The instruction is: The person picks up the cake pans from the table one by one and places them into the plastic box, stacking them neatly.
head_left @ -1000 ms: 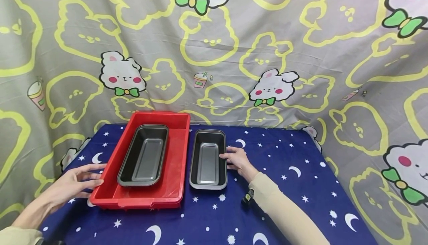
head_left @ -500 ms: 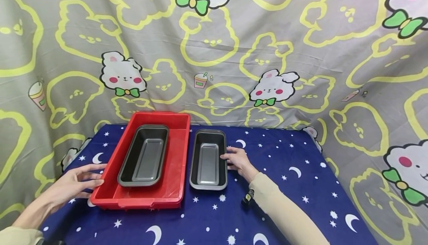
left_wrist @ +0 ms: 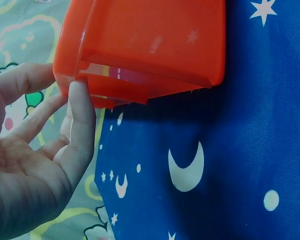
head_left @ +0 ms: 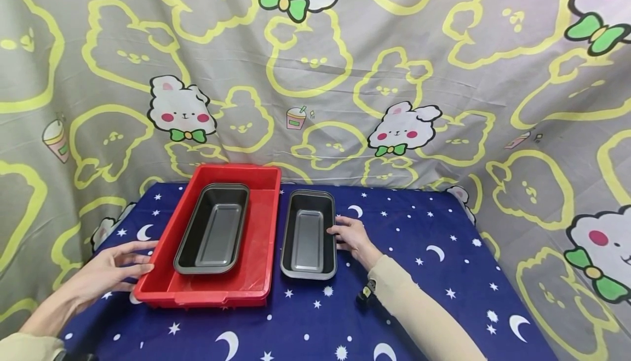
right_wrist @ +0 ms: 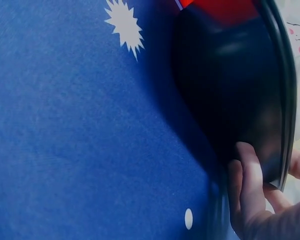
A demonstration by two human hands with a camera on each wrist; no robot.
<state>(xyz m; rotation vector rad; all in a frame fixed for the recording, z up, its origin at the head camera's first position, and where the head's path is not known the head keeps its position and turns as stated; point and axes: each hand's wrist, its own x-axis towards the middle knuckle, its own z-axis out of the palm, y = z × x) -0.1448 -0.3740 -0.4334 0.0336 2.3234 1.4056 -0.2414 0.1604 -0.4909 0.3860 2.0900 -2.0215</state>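
Two dark grey loaf pans are in the head view. One loaf pan [head_left: 218, 235] lies inside a red plastic tray [head_left: 256, 284] on the left. The other loaf pan [head_left: 308, 240] stands on the cloth just right of the tray. My right hand [head_left: 356, 239] pinches its right side, thumb over the rim and fingers on the outer wall, as the right wrist view shows on the pan [right_wrist: 230, 75]. With fairly straight fingers, my left hand [head_left: 110, 268] touches the tray's left rim near its front corner. The left wrist view shows those fingertips against the tray [left_wrist: 155, 40].
A dark blue cloth [head_left: 404, 295] with white moons and stars covers the table. Behind and at both sides hangs a grey curtain [head_left: 335, 92] with cartoon animals. The tray's right wall stands close beside the second pan.
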